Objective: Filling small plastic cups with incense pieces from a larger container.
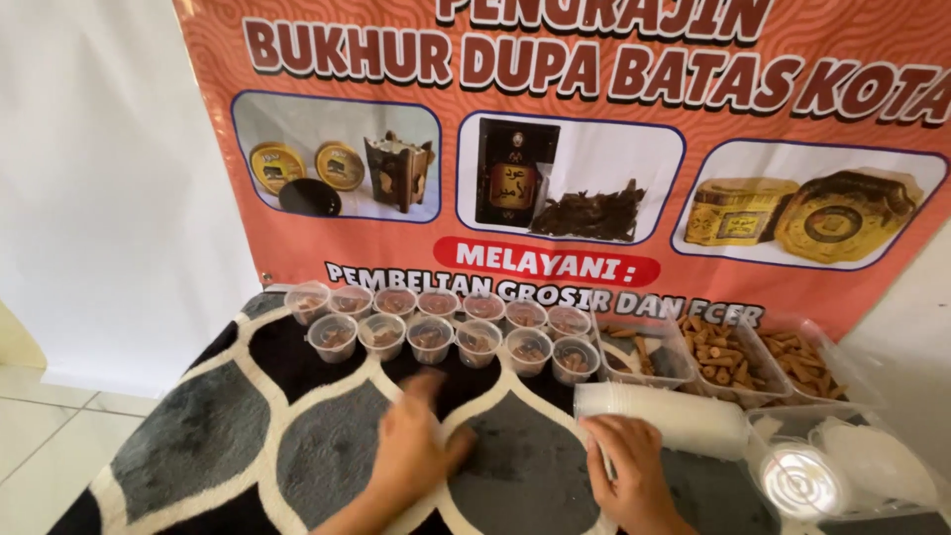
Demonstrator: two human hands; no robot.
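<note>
My left hand (414, 448) rests on the patterned rug (228, 436), fingers blurred and pointing toward two rows of small clear cups (446, 332) that hold brown pieces; whether it holds anything I cannot tell. My right hand (626, 466) lies at the near end of a stack of empty clear cups (674, 416) lying on its side, its fingers on the stack's rim. The filled cups stand just beyond both hands.
Three clear rectangular tubs (723, 357) of brown sticks sit at the right. Clear round lids (797, 481) lie in a bag at the far right. An orange banner (594, 149) hangs behind, over a white wall. Tiled floor (40, 436) is at the left.
</note>
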